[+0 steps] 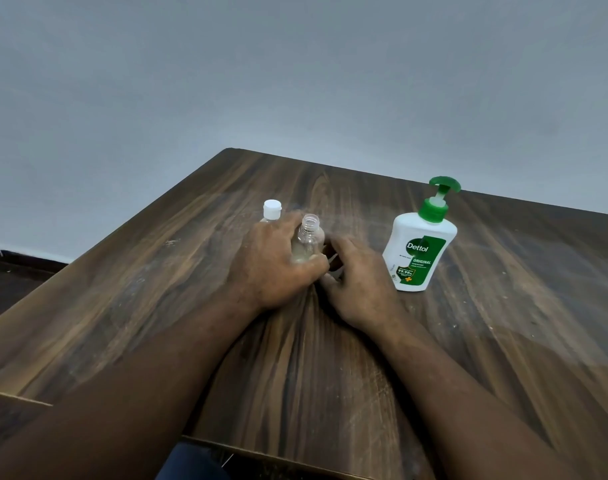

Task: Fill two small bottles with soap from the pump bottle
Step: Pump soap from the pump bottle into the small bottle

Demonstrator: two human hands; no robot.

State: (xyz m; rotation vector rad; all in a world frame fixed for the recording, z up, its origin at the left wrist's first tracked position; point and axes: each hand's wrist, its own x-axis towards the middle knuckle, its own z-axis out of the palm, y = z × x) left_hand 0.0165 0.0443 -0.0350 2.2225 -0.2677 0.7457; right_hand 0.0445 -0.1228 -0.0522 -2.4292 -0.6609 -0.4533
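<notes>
A small clear bottle [308, 237] stands uncapped on the wooden table [503, 341], with a little pale liquid at its bottom. My left hand [278, 265] is wrapped around it. Just behind that hand stands a second small bottle [272, 211] with a white cap on, mostly hidden. My right hand [358, 282] rests on the table right of the open bottle, fingers curled near its base; something small and white shows at its fingertips, but what it is cannot be told. The white pump bottle [418, 251] with a green pump head stands upright to the right of my right hand.
The table's far edge [330, 164] runs along a plain grey wall. Its left edge drops off to a dark floor [11, 282]. Bare tabletop lies to the right and in front of the pump bottle.
</notes>
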